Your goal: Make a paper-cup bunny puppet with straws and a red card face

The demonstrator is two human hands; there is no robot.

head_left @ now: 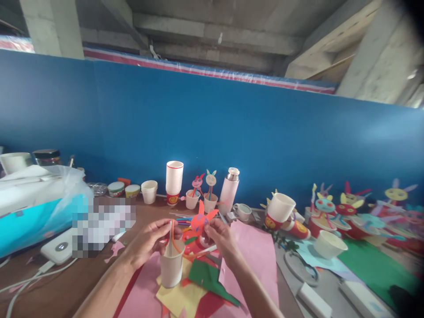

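Note:
My left hand (158, 235) is closed at the rim of a white paper cup (171, 269), its fingers pinching a bent, thin orange strip (174, 238), perhaps a pipe cleaner, that reaches down toward the cup. A thin pale stick shows inside the cup. In my right hand (219, 236) is an orange paper rabbit head (199, 223) with long ears and a drawn face, gripped at its right edge. Under both hands lie pink paper (256, 256), yellow paper (175, 299) and green paper (212, 277). Colored pens lie partly hidden behind the hands.
A cup stack (174, 181), two cup figures with rabbit heads (211, 179) and a pink thermos (229, 190) line the blue wall. More cup figures (347, 210) crowd the right. At left are a plastic bag (39, 207) and a white device (58, 245) with cables.

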